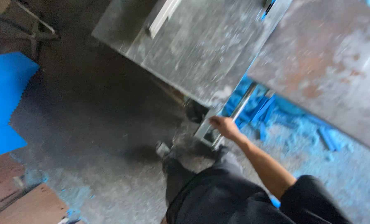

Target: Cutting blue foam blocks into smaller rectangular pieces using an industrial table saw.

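Dim workshop, blurred view, dusty grey concrete floor (pixel 98 124), blue foam scraps (pixel 293 120) littered under a rust-stained metal table (pixel 330 62), second dusty grey worktop (pixel 201 49) beside it, blue foam sheets (pixel 4 103) stacked left, brown boards (pixel 31 205) lower left

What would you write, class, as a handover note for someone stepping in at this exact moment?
Right hand: reaching down to the metal frame under the grey table; the blur hides whether its grip is closed.
Left hand: out of view.
Blue scraps lie on the floor under the tables; a blue sheet lies at far left.
Done: nothing shows as finished.
Left: cannot tell from this view.
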